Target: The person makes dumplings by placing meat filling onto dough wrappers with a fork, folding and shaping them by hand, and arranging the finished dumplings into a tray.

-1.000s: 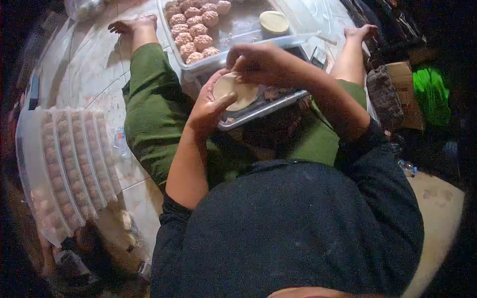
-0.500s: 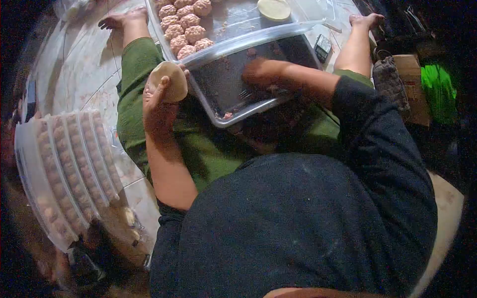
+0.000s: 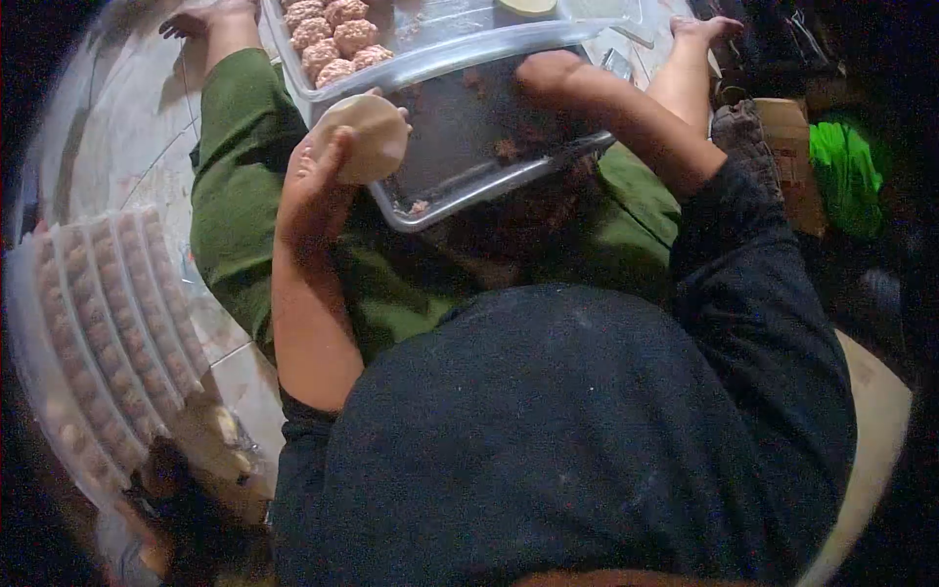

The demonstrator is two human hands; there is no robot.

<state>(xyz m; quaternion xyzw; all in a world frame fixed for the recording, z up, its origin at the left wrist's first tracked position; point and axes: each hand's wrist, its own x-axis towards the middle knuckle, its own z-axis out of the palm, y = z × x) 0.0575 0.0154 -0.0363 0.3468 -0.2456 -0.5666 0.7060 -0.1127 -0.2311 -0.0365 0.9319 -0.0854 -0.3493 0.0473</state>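
My left hand [image 3: 321, 168] holds a stack of thin round dough wrappers [image 3: 367, 139] upright, with the thumb across the front. Beside it lies a dark tray [image 3: 455, 147] with a clear rim and scraps of pink filling. My right hand [image 3: 550, 76] is over the far right part of this tray; its fingers are blurred and hidden, so what they hold cannot be made out. Behind the tray, a clear container [image 3: 440, 22] bears rows of pink textured balls [image 3: 354, 36] at its left and a pale round disc [image 3: 528, 5] at its right.
Stacked clear boxes [image 3: 108, 333] full of balls stand at the left on the tiled floor. My outstretched legs [image 3: 235, 147] flank the trays. A small device [image 3: 616, 65] lies right of the tray. A cardboard box [image 3: 790, 157] and a green bag [image 3: 846, 176] are at the right.
My left hand has moved left, away from the right hand, with the wrappers tilted up. My right hand has left the wrappers and moved right over the dark tray. The view has shifted.
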